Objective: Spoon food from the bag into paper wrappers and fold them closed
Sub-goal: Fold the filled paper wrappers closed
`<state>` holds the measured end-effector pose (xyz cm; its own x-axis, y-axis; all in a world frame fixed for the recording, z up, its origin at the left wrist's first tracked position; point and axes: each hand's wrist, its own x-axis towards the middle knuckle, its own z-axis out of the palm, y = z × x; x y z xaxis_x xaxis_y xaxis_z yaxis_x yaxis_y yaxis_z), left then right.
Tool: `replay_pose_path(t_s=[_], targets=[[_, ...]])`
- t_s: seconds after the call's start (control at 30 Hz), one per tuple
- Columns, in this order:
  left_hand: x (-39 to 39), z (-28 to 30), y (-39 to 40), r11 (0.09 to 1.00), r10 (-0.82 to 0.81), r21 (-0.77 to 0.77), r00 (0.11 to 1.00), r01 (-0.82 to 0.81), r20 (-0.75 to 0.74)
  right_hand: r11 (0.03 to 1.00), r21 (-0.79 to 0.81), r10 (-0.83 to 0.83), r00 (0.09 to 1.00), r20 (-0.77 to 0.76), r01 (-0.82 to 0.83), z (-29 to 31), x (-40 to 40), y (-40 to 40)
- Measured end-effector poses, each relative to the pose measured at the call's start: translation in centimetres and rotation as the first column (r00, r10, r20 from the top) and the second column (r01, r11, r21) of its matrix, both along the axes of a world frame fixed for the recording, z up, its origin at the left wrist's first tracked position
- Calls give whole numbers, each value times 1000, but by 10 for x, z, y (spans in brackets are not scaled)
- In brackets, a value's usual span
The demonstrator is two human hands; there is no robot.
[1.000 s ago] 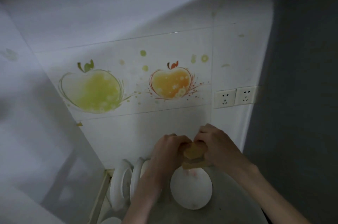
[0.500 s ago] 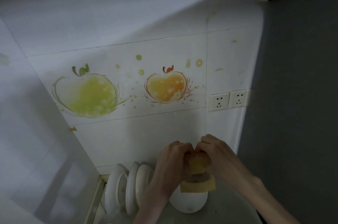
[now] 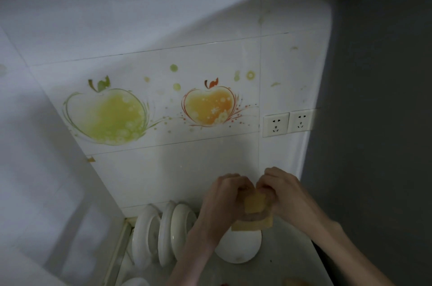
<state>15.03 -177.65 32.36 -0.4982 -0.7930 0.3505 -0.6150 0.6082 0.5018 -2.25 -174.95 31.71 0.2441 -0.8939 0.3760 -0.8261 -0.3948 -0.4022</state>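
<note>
A: Nearest the camera, what do the hands hold?

B: The left hand and the right hand both curl their fingers round a yellowish paper wrapper, pinching its top flaps together. It hangs above a white bowl on the counter.

A: What could go wrong?

B: My guess is the fold springs open if either pinch loosens, and a hard squeeze could push filling out of the loose bottom edge into the bowl.

A: Beyond that?

B: White plates stand on edge to the left. Behind them is a tiled wall with a green apple decal, an orange apple decal and two sockets.

A: Anything unclear?

B: The bag and spoon aren't in view, the filling is hidden, and the bottom edge cuts off blurred items.
</note>
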Motion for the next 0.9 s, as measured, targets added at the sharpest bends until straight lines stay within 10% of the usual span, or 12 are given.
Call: replay_pose_path(t_s=[0.53,0.9], targets=[[20,-42,7,997,71,-16,989,-74,-127,997,77,-28,996,90,21,-22,-10,6],[35,-144,34,715,431,700,784,7,-448,925,353,-306,830,466,143,-114,-1,1]])
